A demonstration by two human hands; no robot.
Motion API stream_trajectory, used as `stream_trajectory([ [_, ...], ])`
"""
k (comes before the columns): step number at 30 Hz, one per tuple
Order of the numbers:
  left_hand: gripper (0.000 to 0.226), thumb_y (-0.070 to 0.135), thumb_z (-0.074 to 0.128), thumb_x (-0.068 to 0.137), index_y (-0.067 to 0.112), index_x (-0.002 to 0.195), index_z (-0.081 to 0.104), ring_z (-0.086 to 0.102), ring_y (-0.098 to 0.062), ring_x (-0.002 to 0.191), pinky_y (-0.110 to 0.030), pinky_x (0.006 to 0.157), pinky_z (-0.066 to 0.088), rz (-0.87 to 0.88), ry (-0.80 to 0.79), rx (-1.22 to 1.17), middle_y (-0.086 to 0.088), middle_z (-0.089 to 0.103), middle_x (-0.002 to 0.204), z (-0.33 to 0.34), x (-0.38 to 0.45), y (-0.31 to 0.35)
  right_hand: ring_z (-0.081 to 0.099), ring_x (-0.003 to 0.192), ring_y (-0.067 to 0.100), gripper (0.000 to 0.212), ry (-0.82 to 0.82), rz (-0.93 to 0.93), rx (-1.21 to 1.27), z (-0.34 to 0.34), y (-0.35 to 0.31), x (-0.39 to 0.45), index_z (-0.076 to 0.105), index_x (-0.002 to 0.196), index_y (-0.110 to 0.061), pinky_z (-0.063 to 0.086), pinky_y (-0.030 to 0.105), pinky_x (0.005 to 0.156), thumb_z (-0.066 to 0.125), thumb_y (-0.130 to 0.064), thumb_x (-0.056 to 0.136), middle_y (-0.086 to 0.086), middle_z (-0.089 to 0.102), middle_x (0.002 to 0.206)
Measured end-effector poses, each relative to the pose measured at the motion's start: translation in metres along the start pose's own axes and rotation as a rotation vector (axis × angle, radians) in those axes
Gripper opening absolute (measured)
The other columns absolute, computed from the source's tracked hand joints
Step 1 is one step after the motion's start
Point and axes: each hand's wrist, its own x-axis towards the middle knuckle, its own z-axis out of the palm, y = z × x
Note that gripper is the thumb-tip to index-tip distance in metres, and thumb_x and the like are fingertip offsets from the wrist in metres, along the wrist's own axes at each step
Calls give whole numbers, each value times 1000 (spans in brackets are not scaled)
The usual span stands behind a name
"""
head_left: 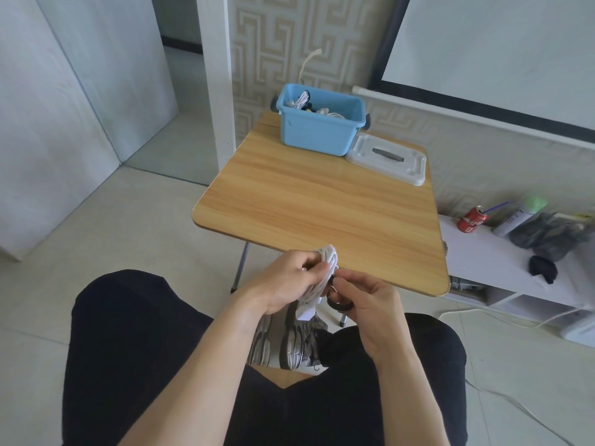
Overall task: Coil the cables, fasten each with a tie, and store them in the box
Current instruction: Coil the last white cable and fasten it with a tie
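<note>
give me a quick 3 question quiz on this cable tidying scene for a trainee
1. True or false: the blue box has its white lid on.
2. Which hand grips the white cable coil? A left hand, B right hand, C neither.
3. Fill in: the right hand pinches a black ____ beside the coil.

Key:
1. False; the lid lies on the table to the right of the box.
2. A
3. tie
</note>
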Motion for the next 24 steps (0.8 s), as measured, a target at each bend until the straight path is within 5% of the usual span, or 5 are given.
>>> stream_trajectory([
  [4,19,33,68,95,21,109,75,68,-5,103,-33,98,53,98,99,242,10,74,108,-1,4,-6,65,65,16,16,-2,40,12,2,0,0,75,105,-6,55,28,66,75,-9,89,11,72,75],
  [10,15,33,80,83,25,96,80,69,1,82,-15,72,52,209,194,299,10,76,89,1,1,0,69,74,18,16,-53,96,104,3,-1,-2,76,107,-7,54,25,61,67,-10,94,12,73,84],
  [14,4,28,77,87,25,89,80,69,-10,77,-27,69,54,210,170,409,6,74,82,4,4,0,67,68,17,22,-53,203,268,6,-2,-1,73,98,-4,53,32,65,52,-8,99,11,72,85],
  [18,17,24,68,93,13,80,68,65,-22,77,-39,69,52,206,112,582,-5,67,89,19,9,-1,63,67,17,26,-73,225,197,12,3,2,76,88,-5,51,35,68,66,-28,96,8,69,76],
  [24,36,12,67,88,23,63,44,53,-17,67,-26,58,40,263,-37,608,-1,55,80,22,2,4,72,72,21,42,-66,198,168,1,14,6,72,96,7,59,33,65,80,-29,77,14,74,82],
])
